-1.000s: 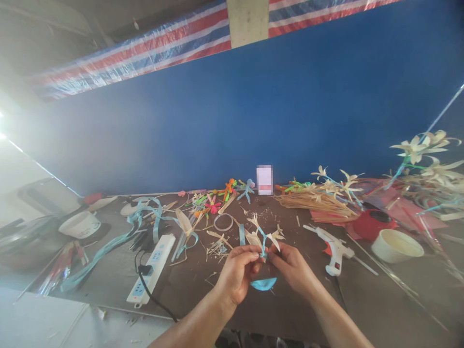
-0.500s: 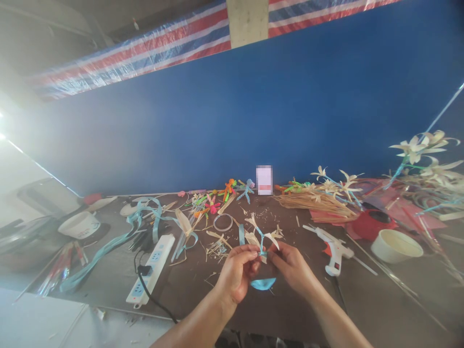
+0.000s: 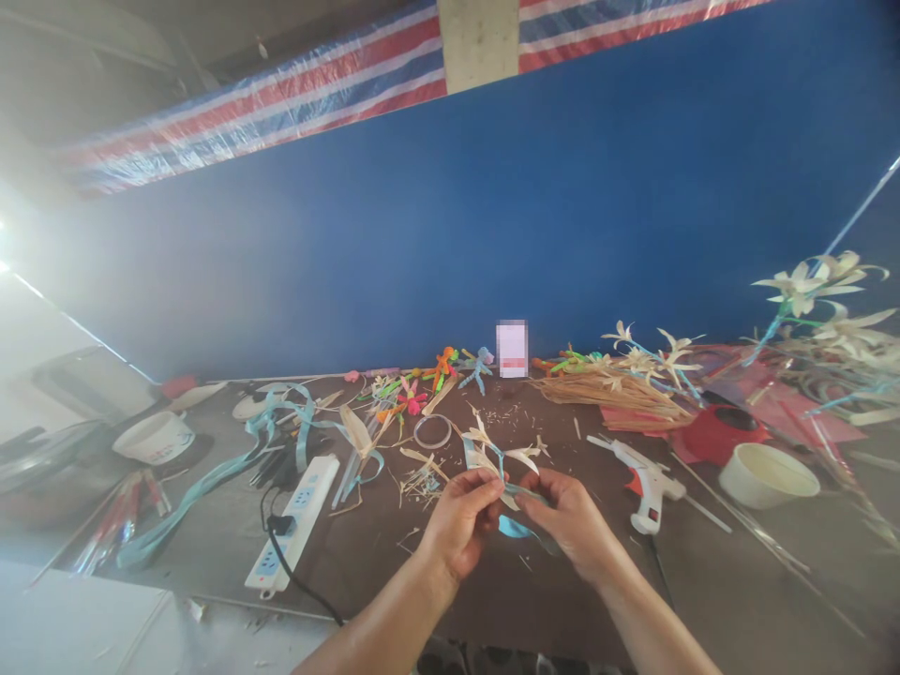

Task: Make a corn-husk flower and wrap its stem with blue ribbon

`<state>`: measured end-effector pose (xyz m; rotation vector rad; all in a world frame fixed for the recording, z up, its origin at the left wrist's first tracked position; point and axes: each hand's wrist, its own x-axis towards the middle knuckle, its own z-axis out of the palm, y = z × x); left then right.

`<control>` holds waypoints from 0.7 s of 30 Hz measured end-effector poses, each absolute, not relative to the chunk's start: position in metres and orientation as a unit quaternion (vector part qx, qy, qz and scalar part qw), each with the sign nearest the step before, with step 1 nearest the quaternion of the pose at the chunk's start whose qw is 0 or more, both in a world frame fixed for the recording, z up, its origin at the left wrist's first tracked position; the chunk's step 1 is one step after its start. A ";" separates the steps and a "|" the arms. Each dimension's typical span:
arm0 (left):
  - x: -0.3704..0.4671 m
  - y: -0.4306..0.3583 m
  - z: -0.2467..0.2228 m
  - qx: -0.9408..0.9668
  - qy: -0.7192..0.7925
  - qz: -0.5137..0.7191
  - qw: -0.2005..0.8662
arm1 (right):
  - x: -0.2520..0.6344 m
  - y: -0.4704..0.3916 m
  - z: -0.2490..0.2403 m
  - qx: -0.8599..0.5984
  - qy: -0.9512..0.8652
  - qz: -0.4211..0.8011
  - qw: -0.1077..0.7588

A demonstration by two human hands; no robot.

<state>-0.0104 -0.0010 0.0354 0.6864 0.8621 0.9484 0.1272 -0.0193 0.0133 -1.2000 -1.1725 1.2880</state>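
Between finger and thumb, my left hand [image 3: 460, 525] pinches the blue-wrapped stem of a small craft flower spray [image 3: 501, 457], whose pale, husk-like petals point up and outward. My right hand [image 3: 566, 520], just beside it, is closed on a light-blue ribbon [image 3: 518, 489] that runs to the stem. Below the fingers hangs or lies a brighter blue loop of ribbon [image 3: 516, 528]; I cannot tell which. A roll of clear tape [image 3: 432, 431] lies flat beyond my left hand, close to a heap of pale scraps [image 3: 422, 476].
A white glue gun [image 3: 651, 487] lies right of my hands, before a cream bowl [image 3: 770, 475]. On the left are a power strip [image 3: 295, 525] with a black cord and a white bowl [image 3: 153, 437]. Finished pale flowers [image 3: 802, 286] stand far right; colourful pipe-cleaner figures [image 3: 444, 366] line the back.
My right hand has shifted slightly right, drawing the ribbon out from the stem. The flower spray has moved a little left, and the blue loop below shows smaller.
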 end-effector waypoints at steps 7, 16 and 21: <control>-0.008 -0.001 0.034 0.323 0.378 0.451 0.741 | 0.122 -0.021 0.018 -0.503 -0.451 0.561 0.479; -0.010 0.000 0.033 0.323 0.375 0.438 0.751 | 0.126 -0.021 0.015 -0.485 -0.429 0.600 0.470; -0.012 0.002 0.029 0.325 0.379 0.440 0.747 | 0.125 -0.021 0.012 -0.483 -0.414 0.613 0.468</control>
